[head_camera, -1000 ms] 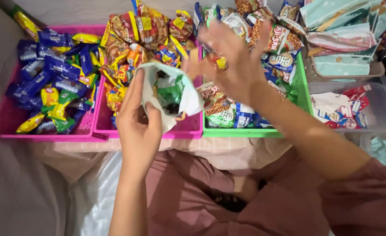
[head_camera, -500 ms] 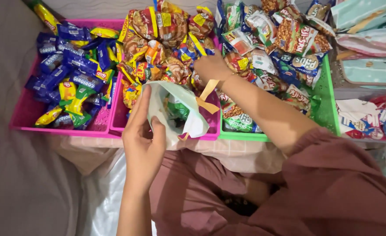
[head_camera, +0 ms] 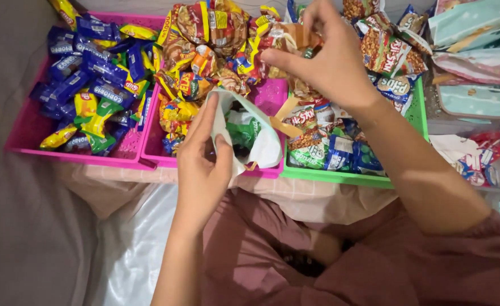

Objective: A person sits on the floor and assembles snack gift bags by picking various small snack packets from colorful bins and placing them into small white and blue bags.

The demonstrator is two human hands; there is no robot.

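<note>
Far left: pink basket (head_camera: pixel 20 133), top edge cut off by the frame, packed with blue and yellow-green wrapped bars (head_camera: pixel 91 73) lying at mixed angles. Next, second pink basket (head_camera: pixel 272 96) — its left half is hidden under orange-red-yellow snack packets (head_camera: pixel 196 54), the right part of its floor bare.

Left hand (head_camera: pixel 202 161) is closed on the rim of a small white bag (head_camera: pixel 258 136), thumb and fingers pinching one side so the mouth is held open. Mouth faces up toward the camera; long axis runs roughly up-down in frame, tilted a little right. It sits over the front edge of the second pink basket. Green packet (head_camera: pixel 243 131) visible inside, rest of the contents too dark to make out.

Right hand (head_camera: pixel 329 56) is above the baskets, fingertips pinched on a tan-orange packet (head_camera: pixel 295 37) — mostly covered by the fingers, shape unclear.

Green basket (head_camera: pixel 340 177) right of that: red-brown and blue-white packets. Far right, pale teal pouches (head_camera: pixel 476 62), cut off by the edge.
</note>
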